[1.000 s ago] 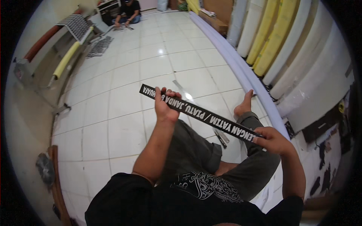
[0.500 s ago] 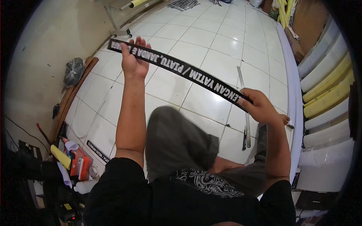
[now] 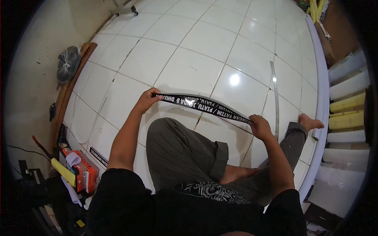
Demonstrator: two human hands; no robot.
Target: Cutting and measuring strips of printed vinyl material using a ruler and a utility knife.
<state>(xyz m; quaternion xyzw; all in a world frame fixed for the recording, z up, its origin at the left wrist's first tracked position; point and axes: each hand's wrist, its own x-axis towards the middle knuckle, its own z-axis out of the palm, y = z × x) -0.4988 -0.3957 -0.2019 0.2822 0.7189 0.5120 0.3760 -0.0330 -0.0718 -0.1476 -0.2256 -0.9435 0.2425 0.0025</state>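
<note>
Two long black strips (image 3: pixel 197 105) with white lettering, seemingly one behind the other, stretch between my hands above the tiled floor. They part slightly in the middle, where light glints off the front one. My left hand (image 3: pixel 150 100) pinches their left end, and my right hand (image 3: pixel 260 126) grips the right end, which sits lower in view. The lettering stands upside down to me. Behind my right wrist, a thin metal ruler (image 3: pixel 274 90) lies on the floor, its near end hidden by my arm and leg.
A similar black strip (image 3: pixel 98 156) lies at the lower left beside an orange box (image 3: pixel 89 173) and a yellow roll (image 3: pixel 63 172). A wrapped dark bundle (image 3: pixel 68 63) rests by the wooden plank (image 3: pixel 80 70) along the wall. Long rolls (image 3: pixel 347 103) line the right side.
Both hands came down and nearer my lap, the left most. The strips went from flat and slanted to slightly bowed, with a second layer showing. My left fingers closed on the end.
</note>
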